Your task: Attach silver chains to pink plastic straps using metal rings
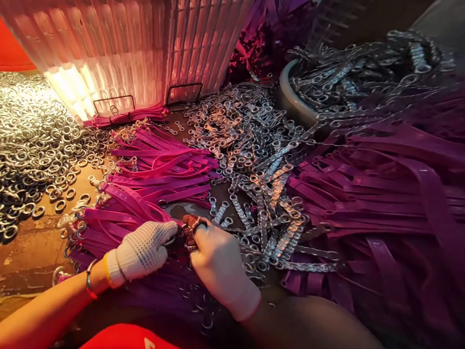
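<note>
My left hand [142,251], in a white dotted knit glove, is closed in a pinch. A pink strap [140,203] appears to run to its fingertips. Right beside it, my right hand [217,260] has its fingers curled, with brown wrapping and a dark band around the finger ends. What sits between its fingers is hidden. Both hands meet above a pile of pink straps [109,232] whose left ends carry metal rings. Just beyond the right hand lie braided metal chain pieces [288,233] with ring ends.
Loose metal rings [25,162] are heaped at left. A ribbed translucent panel [118,39] stands at the back. Behind right, a round tub [291,87] overflows with braided chain pieces. Long purple-looking straps [410,184] cover the right side.
</note>
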{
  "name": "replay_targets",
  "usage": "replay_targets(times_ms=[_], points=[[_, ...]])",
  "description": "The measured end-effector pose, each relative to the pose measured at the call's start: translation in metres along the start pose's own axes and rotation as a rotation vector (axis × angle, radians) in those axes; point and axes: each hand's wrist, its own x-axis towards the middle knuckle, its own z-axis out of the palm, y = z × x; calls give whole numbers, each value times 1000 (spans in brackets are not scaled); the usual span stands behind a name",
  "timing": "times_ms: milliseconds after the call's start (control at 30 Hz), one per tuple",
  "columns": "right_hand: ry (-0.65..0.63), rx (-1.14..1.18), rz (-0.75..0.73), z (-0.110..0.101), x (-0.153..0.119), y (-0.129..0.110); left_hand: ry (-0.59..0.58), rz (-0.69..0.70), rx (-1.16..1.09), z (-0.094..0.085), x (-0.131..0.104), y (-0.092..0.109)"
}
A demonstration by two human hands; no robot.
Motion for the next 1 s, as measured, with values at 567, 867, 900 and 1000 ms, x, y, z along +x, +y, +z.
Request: replay_targets(times_ms=[567, 867, 900, 1000], points=[[-460, -118, -99, -20, 5, -15, -111, -204, -325, 12, -7, -13], [-521, -94, 12, -54, 1, 17, 166, -232, -939, -41, 1, 14], [-452, -98, 75, -54, 8, 32, 156, -235, -1039, -46, 6, 16], [-390, -198, 390, -38, 37, 83, 4, -341, -1304, -55, 22, 19]])
